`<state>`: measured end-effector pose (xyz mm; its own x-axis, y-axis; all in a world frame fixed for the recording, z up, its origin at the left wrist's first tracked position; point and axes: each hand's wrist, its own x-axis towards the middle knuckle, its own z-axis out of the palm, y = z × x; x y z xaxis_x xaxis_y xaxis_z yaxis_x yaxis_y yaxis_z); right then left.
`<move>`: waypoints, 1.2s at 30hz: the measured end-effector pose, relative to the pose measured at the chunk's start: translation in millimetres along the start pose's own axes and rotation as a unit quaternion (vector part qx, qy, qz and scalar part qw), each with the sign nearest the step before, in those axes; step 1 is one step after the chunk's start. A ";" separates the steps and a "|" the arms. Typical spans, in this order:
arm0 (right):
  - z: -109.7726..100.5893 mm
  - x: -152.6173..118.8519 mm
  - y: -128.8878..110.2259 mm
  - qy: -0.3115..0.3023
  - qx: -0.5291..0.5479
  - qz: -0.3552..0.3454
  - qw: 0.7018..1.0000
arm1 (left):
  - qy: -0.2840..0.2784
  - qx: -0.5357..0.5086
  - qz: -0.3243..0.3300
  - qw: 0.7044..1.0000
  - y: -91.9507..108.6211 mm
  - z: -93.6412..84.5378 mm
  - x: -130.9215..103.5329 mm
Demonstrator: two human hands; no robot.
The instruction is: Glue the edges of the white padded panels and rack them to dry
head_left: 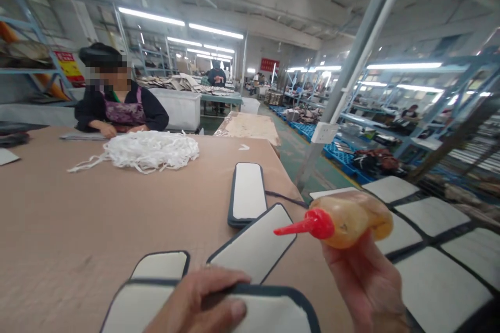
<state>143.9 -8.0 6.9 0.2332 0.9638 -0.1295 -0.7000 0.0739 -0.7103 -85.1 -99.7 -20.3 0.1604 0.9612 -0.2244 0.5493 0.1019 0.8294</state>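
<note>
My right hand [363, 276] grips a soft squeeze bottle [357, 218] of yellowish liquid, tipped on its side with its red pointed nozzle [308, 225] aimed left. With thumb and fingers, my left hand [203, 296] pinches the edge of a white panel with a dark border [273, 309] at the bottom of the view. Beyond it, another dark-edged white panel [253, 250] lies slanted, close to a small stack of similar panels [248, 192]. Two more bordered panels [160, 265] rest left of my left hand, partly overlapping.
A heap of white strips [152, 151] lies on the brown table [78, 218]. Across the table sits a co-worker [121, 104]. To the right, rows of white panels [445, 281] are laid out, behind them a grey post with a socket box [324, 132].
</note>
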 end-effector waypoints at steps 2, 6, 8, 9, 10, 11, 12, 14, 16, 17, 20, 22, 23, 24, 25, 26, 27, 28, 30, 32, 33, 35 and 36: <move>0.6 6.4 -4.7 -0.020 -0.039 -0.007 0.999 | -0.027 0.056 0.035 0.997 13.3 -28.9 7.7; -2.2 16.5 -15.8 -0.137 -0.128 0.034 0.982 | -0.101 0.078 0.121 0.984 9.0 -64.3 32.1; -1.9 19.4 -19.0 -0.198 -0.161 0.053 0.965 | -0.140 0.068 0.140 0.978 0.3 -69.9 43.5; -1.2 20.8 -19.6 -0.219 -0.175 0.061 0.958 | -0.155 0.062 0.146 0.975 -3.5 -71.2 47.9; -0.2 22.5 -19.3 -0.237 -0.187 0.066 0.951 | -0.169 0.056 0.149 0.973 -6.4 -72.0 51.3; 0.8 24.6 -18.4 -0.253 -0.196 0.067 0.945 | -0.182 0.049 0.149 0.971 -8.3 -72.6 53.8; 1.8 27.1 -16.9 -0.268 -0.205 0.068 0.939 | -0.195 0.043 0.146 0.969 -9.2 -73.2 55.4; 3.2 32.5 -13.1 -0.295 -0.216 0.065 0.928 | -0.221 0.034 0.136 0.965 -8.3 -74.6 56.9; 4.0 37.3 -9.2 -0.311 -0.219 0.064 0.923 | -0.247 0.026 0.127 0.960 -4.9 -76.1 57.6; 4.4 39.0 -7.4 -0.315 -0.216 0.067 0.922 | -0.260 0.023 0.124 0.957 -2.7 -76.8 58.1; 6.0 40.7 -3.1 -0.318 -0.194 0.081 0.925 | -0.292 0.004 0.113 0.950 3.1 -77.8 59.9; 7.8 39.3 -1.1 -0.319 -0.179 0.090 0.926 | -0.302 -0.015 0.104 0.947 5.3 -77.4 61.2; 8.8 38.0 -0.3 -0.319 -0.174 0.091 0.927 | -0.305 -0.023 0.100 0.947 5.8 -77.0 61.8; 10.1 36.4 0.3 -0.319 -0.170 0.092 0.928 | -0.308 -0.028 0.098 0.946 6.1 -76.5 62.3; 11.4 34.8 0.8 -0.317 -0.167 0.094 0.929 | -0.311 -0.030 0.097 0.945 6.3 -75.9 62.7; 13.0 33.1 1.3 -0.314 -0.166 0.095 0.930 | -0.313 -0.031 0.099 0.944 6.5 -75.4 63.0; 14.6 31.5 1.6 -0.314 -0.164 0.098 0.930 | -0.314 -0.031 0.102 0.943 6.8 -74.9 63.2; 16.5 30.1 1.9 -0.316 -0.164 0.099 0.929 | -0.317 -0.031 0.105 0.942 7.4 -74.6 63.2; 20.5 28.0 2.2 -0.328 -0.160 0.098 0.926 | -0.322 -0.032 0.106 0.940 9.3 -74.2 63.0; 24.9 26.4 2.0 -0.339 -0.157 0.099 0.922 | -0.326 -0.031 0.103 0.939 11.8 -74.1 62.3; 27.1 25.7 1.6 -0.342 -0.155 0.103 0.921 | -0.327 -0.028 0.101 0.939 13.1 -74.1 61.8; 31.0 23.9 0.7 -0.347 -0.151 0.113 0.919 | -0.327 -0.027 0.096 0.940 15.4 -73.8 60.4; 32.5 22.9 0.3 -0.350 -0.150 0.118 0.917 | -0.328 -0.029 0.094 0.940 16.2 -73.6 59.7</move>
<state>127.2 22.4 26.2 -0.4645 0.8802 0.0973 -0.4337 -0.1303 -0.8916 -127.0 -21.8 17.4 0.7314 0.6007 -0.3229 0.4188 -0.0218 0.9078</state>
